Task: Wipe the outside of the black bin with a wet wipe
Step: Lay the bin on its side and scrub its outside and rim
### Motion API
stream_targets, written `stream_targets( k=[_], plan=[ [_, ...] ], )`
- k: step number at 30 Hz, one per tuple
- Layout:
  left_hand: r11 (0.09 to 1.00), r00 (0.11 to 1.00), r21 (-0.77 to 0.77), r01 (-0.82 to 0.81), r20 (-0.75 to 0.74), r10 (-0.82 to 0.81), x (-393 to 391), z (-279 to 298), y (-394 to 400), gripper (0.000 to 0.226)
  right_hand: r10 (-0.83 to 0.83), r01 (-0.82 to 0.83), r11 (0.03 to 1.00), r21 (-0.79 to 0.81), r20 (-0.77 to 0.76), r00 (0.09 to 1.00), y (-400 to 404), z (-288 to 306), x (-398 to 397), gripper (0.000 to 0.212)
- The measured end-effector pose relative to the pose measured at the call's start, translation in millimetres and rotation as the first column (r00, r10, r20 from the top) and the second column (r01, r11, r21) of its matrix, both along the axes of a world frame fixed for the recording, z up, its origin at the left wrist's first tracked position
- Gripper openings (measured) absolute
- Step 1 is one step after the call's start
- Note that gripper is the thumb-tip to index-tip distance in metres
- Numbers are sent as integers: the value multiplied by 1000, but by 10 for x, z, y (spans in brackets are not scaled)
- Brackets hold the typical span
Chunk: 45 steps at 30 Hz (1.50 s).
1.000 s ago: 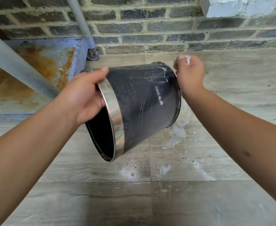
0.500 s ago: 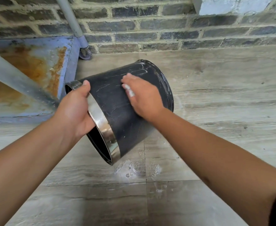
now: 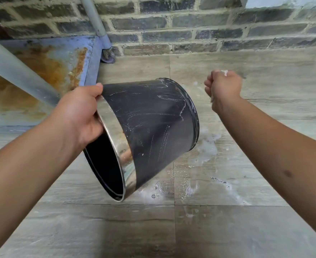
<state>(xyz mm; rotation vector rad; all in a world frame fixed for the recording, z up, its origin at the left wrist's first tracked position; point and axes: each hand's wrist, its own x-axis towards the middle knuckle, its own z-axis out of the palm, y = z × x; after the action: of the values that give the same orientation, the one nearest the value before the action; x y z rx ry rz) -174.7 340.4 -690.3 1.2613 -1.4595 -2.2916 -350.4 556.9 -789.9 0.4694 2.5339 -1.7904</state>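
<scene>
Since the frame half a second back, our right hand [image 3: 223, 88] has come off the side of the black bin [image 3: 153, 125] and now sits in the air to the right of its base, apart from it; the view has also shifted slightly. We note that this hand is balled into a fist around the wet wipe [image 3: 224, 72], of which only a small white scrap shows at the top of the knuckles and another pale bit below the heel of the hand. Our left hand [image 3: 78, 112] grips the bin at its open end, thumb lying along the top of the silver rim band [image 3: 114, 146], fingers out of sight behind the rim. We hold the bin clear of the floor [image 3: 228, 229], tipped on its side, mouth facing down and towards us, base pointing away to the right. We see pale streaks and fine white specks across the black wall, heaviest near the base edge. Foamy wet patches [image 3: 207, 146] lie on the grey wood-look tiles beneath and to the right of the bin. At left we record a rusted blue metal platform [image 3: 47, 58] with a grey pipe [image 3: 17, 71] slanting across it, a castor wheel [image 3: 107, 55] at its far corner, and a dark brick wall [image 3: 190, 25] behind.
</scene>
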Motion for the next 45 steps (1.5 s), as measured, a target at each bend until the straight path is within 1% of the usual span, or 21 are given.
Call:
stream_targets(
  k=[1,2,4,7,8,10,11,16,24,26,28,29,30,32,34,36,37,39,41,43,45],
  plan=[
    [999,1000,-32,30,-2,-30,-10,27,-3,26,12,-9,995,-102,28,1000,-78,73,64,18],
    [996,998,-63,65,-6,-66,-23,57,5,22,87,-87,992,-94,-4,996,-181,145,152,16],
    [986,992,-112,125,1,-126,-59,104,35,16,255,-251,967,44,-191,948,-432,328,456,13],
    [976,983,-120,181,10,-181,-141,108,72,14,418,-397,904,157,-509,752,-807,542,1148,14],
    [977,982,-100,187,13,-187,-181,98,75,15,458,-431,881,193,-571,681,-917,568,1347,15],
    [982,985,-75,173,33,-171,-255,87,62,16,540,-490,831,262,-591,599,-1018,522,1535,17],
    [985,987,-75,157,44,-154,-280,88,39,17,563,-494,819,292,-570,598,-1007,462,1503,18],
    [992,994,-73,100,40,-97,-310,38,-82,20,529,-434,842,320,-337,778,-616,45,1028,21],
    [994,996,-75,80,33,-78,-369,56,18,27,550,-417,740,528,-118,827,177,-541,623,23],
    [992,996,-94,84,31,-82,-363,66,43,27,419,-313,803,507,-107,902,243,-532,517,26],
    [991,996,-101,92,26,-90,-361,73,69,30,171,-132,930,343,-87,981,193,-384,391,29],
    [990,995,-105,95,20,-93,-348,68,89,30,95,-70,966,247,-89,992,105,-270,355,29],
    [988,994,-110,105,13,-105,-334,70,120,28,87,-64,983,174,-132,987,-33,-131,359,27],
    [983,990,-121,136,-19,-140,-313,64,205,23,218,-192,975,113,-315,924,-433,219,530,20],
    [978,984,-133,159,-59,-168,-304,41,291,26,373,-356,925,132,-490,787,-816,528,802,15],
    [973,980,-160,167,-83,-181,-301,36,349,30,487,-468,863,189,-551,677,-1023,634,935,13],
    [974,981,-161,158,-90,-174,-308,34,349,29,546,-515,830,213,-499,673,-1048,626,901,15],
    [978,984,-147,147,-80,-160,-301,52,326,26,635,-567,771,290,-279,720,-951,478,689,24],
    [975,983,-145,167,-58,-177,-270,57,283,23,627,-563,742,364,-81,775,-731,262,445,30],
    [971,980,-151,186,-48,-195,-229,53,282,24,579,-527,751,398,-11,815,-501,41,283,33],
    [971,982,-174,163,-71,-177,-246,34,296,22,562,-503,756,419,-20,827,-335,-128,216,32]
  ],
)
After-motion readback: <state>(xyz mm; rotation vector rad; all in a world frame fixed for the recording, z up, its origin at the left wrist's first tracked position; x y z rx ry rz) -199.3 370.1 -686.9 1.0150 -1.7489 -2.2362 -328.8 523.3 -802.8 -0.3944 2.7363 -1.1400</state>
